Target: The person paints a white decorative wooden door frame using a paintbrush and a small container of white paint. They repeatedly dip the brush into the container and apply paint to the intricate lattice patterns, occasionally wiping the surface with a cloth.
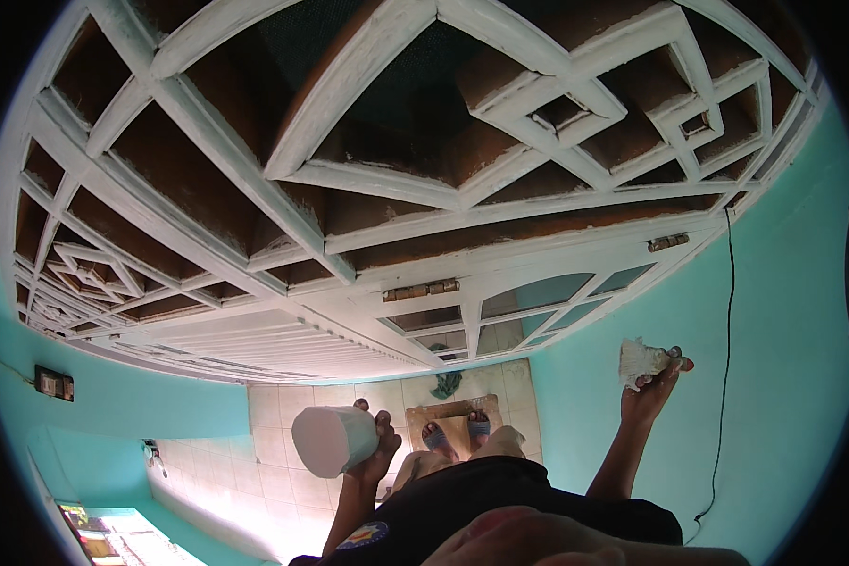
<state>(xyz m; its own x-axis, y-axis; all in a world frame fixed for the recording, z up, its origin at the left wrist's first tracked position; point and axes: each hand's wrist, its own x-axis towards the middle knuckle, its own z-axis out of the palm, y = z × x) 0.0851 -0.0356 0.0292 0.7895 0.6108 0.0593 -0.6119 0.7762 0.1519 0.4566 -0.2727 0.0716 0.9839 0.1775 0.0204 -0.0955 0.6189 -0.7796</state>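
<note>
My left hand [377, 445] is wrapped round the side of a white cylindrical container [335, 441], held out in front of me at the left. Whether the pale face turned to the view is paint or a surface of the container, I cannot tell. Raised at the right, my right hand [662, 379] grips a paintbrush [640, 363] whose wide bristles are coated white; its handle is mostly hidden by the fingers. Above both hands stretches a wooden lattice frame [368, 184], its front faces streaky white and its inner sides brown. The brush is apart from it.
White louvred panels [292, 344] and brass-coloured hinges [420, 291] lie below the lattice. A black cable [729, 358] hangs along the turquoise wall [783, 311]. My slippered feet stand on a brown board [424, 412], near a dark green cloth [446, 383] on the tiled floor [283, 491].
</note>
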